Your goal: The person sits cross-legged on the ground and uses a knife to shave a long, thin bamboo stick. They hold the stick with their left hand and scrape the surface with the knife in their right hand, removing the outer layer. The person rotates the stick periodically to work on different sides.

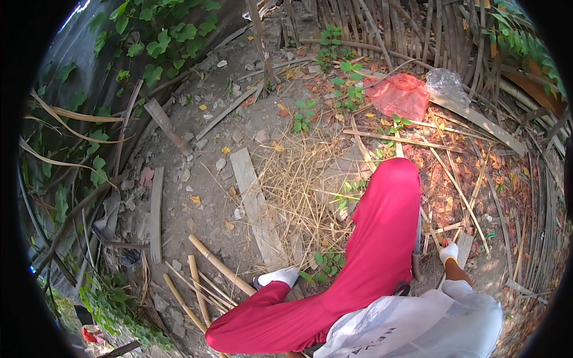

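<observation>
My right hand [449,252], in a white glove, reaches down to the ground at the right of my raised knee. Its fingers look closed near some thin dry sticks [449,227]; what they hold, if anything, is too small to make out. Between that hand and my red trouser leg [382,238] stands a narrow grey piece with a brown lower end [416,267], partly hidden by the leg. My left hand is out of sight. A white shoe [280,277] shows at the end of my folded left leg.
Straw [304,185] and a flat grey board [255,203] lie ahead. Cut bamboo poles [218,262] rest at lower left. Farther off at right are a red plastic bag [399,95], a clear bag [446,83] and a plank [480,122]. A stick fence [412,30] closes the back; vines [167,42] hang left.
</observation>
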A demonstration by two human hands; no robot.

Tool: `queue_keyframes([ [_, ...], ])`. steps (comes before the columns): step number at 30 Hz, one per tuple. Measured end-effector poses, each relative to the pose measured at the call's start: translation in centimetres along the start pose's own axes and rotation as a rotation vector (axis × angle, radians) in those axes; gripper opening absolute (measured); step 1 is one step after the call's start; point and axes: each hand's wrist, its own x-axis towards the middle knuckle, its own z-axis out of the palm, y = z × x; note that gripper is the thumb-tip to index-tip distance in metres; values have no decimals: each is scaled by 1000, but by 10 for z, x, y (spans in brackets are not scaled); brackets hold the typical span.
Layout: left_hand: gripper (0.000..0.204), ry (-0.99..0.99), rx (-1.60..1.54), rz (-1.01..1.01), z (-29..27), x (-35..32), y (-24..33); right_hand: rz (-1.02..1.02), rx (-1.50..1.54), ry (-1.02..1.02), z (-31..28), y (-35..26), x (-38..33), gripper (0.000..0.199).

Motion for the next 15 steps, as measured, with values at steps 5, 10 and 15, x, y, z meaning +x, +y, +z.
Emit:
queue_keyframes([
  [5, 44, 3, 5, -7, -3, -4, -4, 0, -146, -29, 8, -2, -13, 33],
  [10, 41, -7, 13, -21, -8, -7, -11, 66, -240, -136, -8, -12, -43, 33],
  [15, 38, -35, 5, -35, -1, -17, -12, -40, -362, -182, -30, 0, -37, 28],
])
